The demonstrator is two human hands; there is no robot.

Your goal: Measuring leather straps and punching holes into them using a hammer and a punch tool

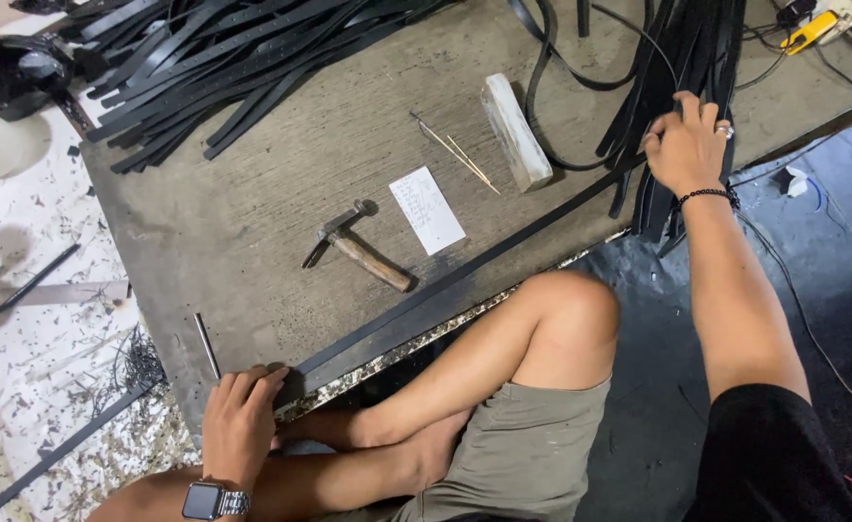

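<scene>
The person had one long black strap [465, 273] stretched flat along the desk [252, 213] edge: left hand [239, 418] pressed its near end down w/ curled fingers, right hand [685, 145] pinched the far end by the strap pile [677, 58]. Looked like the lining-up step; next it'd need to stay tight & straight. Strap was thin, smooth, bendy; hammer [360, 249] had a wood handle.

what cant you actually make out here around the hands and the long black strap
- Head view: the left hand covers the near end of the long black strap.
- Its far end is lost under the right hand among the strap pile.
- Writing on the paper slip: too small.
- Top-left dark object: cut off by the edge.
</scene>
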